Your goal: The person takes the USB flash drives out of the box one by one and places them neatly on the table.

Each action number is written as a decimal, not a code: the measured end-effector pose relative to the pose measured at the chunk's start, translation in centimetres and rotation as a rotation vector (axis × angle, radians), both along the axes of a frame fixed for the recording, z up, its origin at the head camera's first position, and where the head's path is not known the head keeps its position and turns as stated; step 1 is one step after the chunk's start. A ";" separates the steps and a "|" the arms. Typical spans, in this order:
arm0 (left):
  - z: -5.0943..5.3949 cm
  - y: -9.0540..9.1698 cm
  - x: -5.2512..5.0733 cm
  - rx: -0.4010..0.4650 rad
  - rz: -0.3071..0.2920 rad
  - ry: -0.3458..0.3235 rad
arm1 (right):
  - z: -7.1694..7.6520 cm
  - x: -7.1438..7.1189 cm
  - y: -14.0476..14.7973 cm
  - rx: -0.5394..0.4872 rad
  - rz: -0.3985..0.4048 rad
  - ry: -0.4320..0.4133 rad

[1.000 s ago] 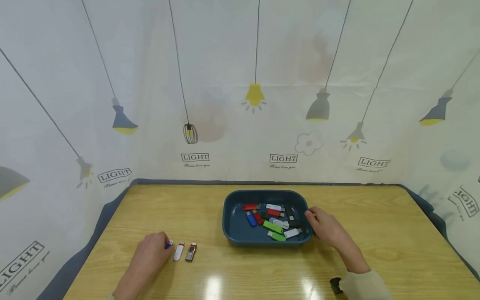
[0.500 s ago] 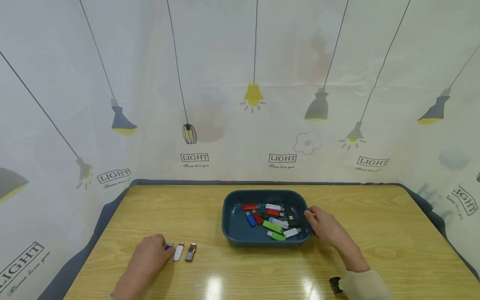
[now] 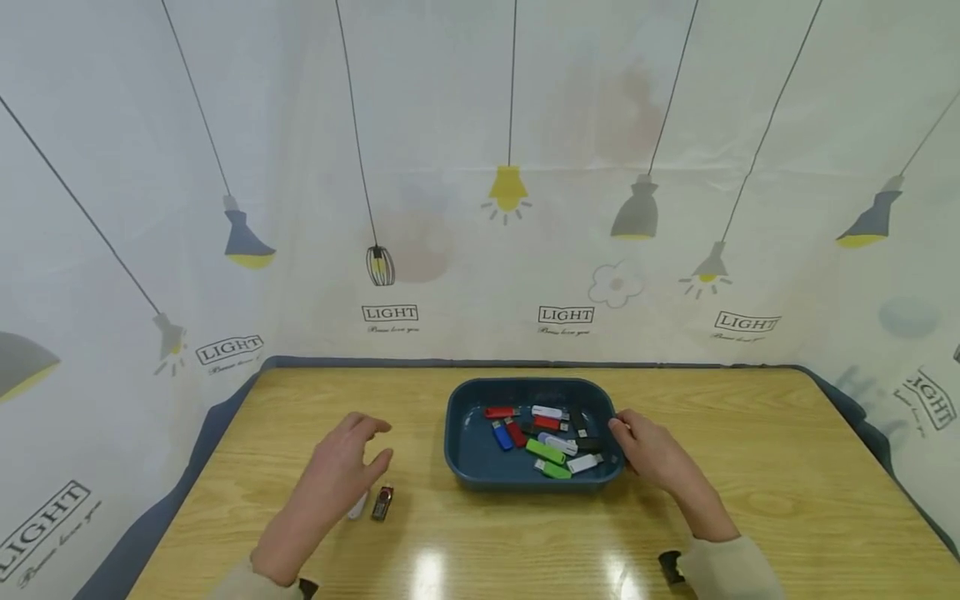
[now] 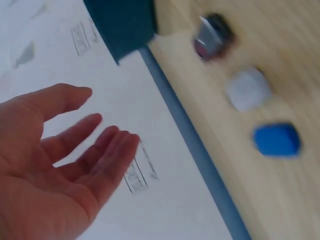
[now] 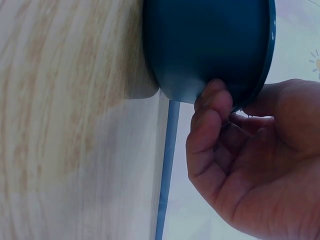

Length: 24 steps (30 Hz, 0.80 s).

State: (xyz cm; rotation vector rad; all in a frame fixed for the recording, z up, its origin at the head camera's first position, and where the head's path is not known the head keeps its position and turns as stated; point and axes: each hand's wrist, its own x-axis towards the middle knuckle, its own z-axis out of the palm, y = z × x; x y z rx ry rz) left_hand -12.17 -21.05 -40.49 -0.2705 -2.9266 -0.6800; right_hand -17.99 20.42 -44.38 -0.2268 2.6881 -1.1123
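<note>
My left hand [image 3: 337,467] hovers over the table left of the tray, fingers apart and holding nothing. Under and beside it lie a white USB stick [image 3: 357,507], partly covered, and a dark red-brown one [image 3: 382,503]; the left wrist view also shows a blue one [image 4: 277,139]. With thumb and curled fingers my right hand [image 3: 648,454] grips the right rim of the dark blue tray [image 5: 210,45]. Inside the tray are several USB sticks, among them a blue one [image 3: 502,436], a light green one [image 3: 545,452] and a red one [image 3: 501,412].
The wooden table [image 3: 787,467] runs back to a wall covering [image 3: 465,275] printed with lamps, with a dark blue strip [image 3: 390,362] along the table's far edge. Dark bands show at both wrists.
My left hand has let go of the blue stick at the left end of the row and moved up and right, its fingers now spread. My right hand and the tray have not moved.
</note>
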 end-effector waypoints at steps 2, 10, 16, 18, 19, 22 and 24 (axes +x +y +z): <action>0.0 1.8 -0.6 0.020 -0.082 0.051 | 0.0 0.0 0.1 0.004 0.002 0.002; 0.3 7.7 -3.4 0.034 -0.282 -0.011 | -0.1 -0.2 0.0 0.020 0.003 0.014; -0.2 10.9 -5.7 -0.017 -0.244 -0.065 | 0.0 -0.2 0.0 0.025 -0.009 0.007; -0.4 11.9 -6.2 -0.017 -0.225 -0.097 | 0.0 -0.1 0.0 0.020 -0.010 0.003; -0.5 12.3 -6.4 -0.020 -0.213 -0.117 | 0.0 -0.1 0.0 0.020 -0.007 0.010; -0.8 13.4 -7.0 -0.045 -0.165 -0.203 | 0.1 0.0 -0.1 0.015 0.000 0.022; -0.8 13.9 -7.4 -0.079 -0.123 -0.288 | 0.2 0.0 -0.1 0.014 0.005 0.024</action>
